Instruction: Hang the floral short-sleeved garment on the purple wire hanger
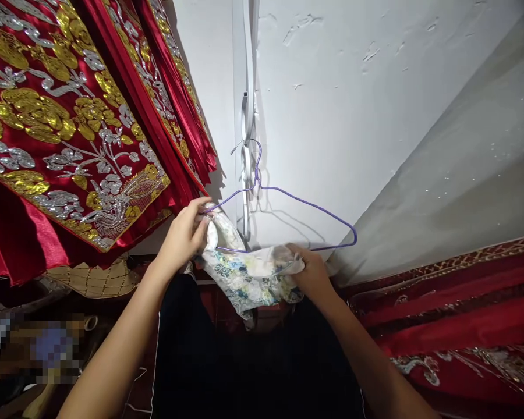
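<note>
A purple wire hanger [308, 203] is in front of the white wall, its hook up by a grey cable strip. A floral garment [248, 276], white with blue, green and yellow flowers, is partly on it. My left hand [187, 230] is closed on the garment's edge, where cloth covers the hanger's left end. My right hand [310, 267] pinches the opposite edge of the garment below the lower bar. On the right the hanger's end sticks out bare of cloth. What the hook rests on, if anything, I cannot make out.
Red cloth with gold and silver sequin embroidery [70, 116] hangs at left, close to my left hand. More red embroidered cloth [463, 314] lies at lower right. The grey cable strip [247, 116] runs down the wall [353, 105]. A quilted gold item [94, 280] shows at lower left.
</note>
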`<state>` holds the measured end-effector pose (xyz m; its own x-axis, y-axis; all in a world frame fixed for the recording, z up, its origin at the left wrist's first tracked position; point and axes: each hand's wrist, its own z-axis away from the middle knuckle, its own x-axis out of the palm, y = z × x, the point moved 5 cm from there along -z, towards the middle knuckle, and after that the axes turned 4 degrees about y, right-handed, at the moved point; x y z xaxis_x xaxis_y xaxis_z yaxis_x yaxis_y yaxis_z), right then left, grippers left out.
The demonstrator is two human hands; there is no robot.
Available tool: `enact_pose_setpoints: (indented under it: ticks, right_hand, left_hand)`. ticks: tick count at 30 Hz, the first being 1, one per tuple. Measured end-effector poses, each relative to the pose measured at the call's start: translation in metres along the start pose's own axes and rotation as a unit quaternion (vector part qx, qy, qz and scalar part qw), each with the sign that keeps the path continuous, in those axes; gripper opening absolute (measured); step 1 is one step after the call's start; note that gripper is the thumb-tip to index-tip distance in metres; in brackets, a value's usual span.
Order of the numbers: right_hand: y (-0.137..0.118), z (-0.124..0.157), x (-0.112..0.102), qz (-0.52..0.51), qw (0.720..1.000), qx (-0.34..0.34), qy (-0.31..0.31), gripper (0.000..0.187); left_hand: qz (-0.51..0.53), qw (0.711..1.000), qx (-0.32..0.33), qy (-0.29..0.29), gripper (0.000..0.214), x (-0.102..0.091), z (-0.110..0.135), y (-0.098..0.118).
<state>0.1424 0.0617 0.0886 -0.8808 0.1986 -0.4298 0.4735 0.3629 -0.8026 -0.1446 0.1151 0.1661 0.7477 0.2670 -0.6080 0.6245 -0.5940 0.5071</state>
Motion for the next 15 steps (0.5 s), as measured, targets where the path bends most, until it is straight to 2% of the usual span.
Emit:
enact_pose_setpoints:
  ticks: [1, 3, 5, 6, 7, 8, 9, 11, 13, 14, 15]
  right_hand:
    - [-0.003, 0.006, -0.001, 0.000, 1.000, -0.003, 0.008, 0.006]
    - [-0.008, 0.015, -0.014, 0.012, 0.996, -0.010, 0.093, 0.013]
    - [-0.008, 0.018, -0.042, 0.015, 0.973, 0.004, 0.232, 0.025]
    - [-0.005, 0.018, -0.058, 0.008, 0.959, 0.026, 0.283, 0.036]
    - [-0.001, 0.015, -0.073, 0.000, 0.952, 0.056, 0.302, 0.047]
    - [0.003, 0.009, -0.086, -0.006, 0.952, 0.088, 0.292, 0.054]
    - [0.006, 0.003, -0.098, -0.010, 0.959, 0.116, 0.258, 0.053]
    - [0.009, -0.009, -0.115, -0.033, 0.974, 0.158, 0.162, 0.037]
    - [0.005, -0.016, -0.122, -0.115, 0.972, 0.183, 0.095, 0.033]
    - [0.000, -0.019, -0.122, -0.163, 0.965, 0.186, 0.085, 0.038]
    - [-0.006, -0.021, -0.121, -0.187, 0.961, 0.175, 0.103, 0.041]
  left_hand:
    - [0.001, 1.000, 0.015, 0.011, 0.035, 0.002, -0.003, 0.000]
    - [-0.007, 0.999, 0.039, 0.029, 0.032, 0.003, -0.008, -0.001]
    - [-0.019, 0.998, 0.047, 0.037, 0.029, 0.001, -0.009, -0.003]
    - [-0.024, 0.998, 0.050, 0.038, 0.028, 0.000, -0.010, -0.003]
    - [-0.028, 0.997, 0.055, 0.039, 0.028, -0.001, -0.010, -0.002]
    - [-0.033, 0.997, 0.059, 0.043, 0.027, -0.003, -0.010, -0.001]
    - [-0.040, 0.996, 0.060, 0.051, 0.026, -0.006, -0.011, 0.000]
    - [-0.056, 0.994, 0.038, 0.084, 0.025, -0.013, -0.012, -0.003]
    - [-0.046, 0.994, -0.034, 0.097, 0.027, -0.017, -0.013, -0.013]
    - [-0.027, 0.992, -0.080, 0.089, 0.030, -0.017, -0.013, -0.019]
    - [-0.002, 0.990, -0.120, 0.076, 0.033, -0.015, -0.013, -0.023]
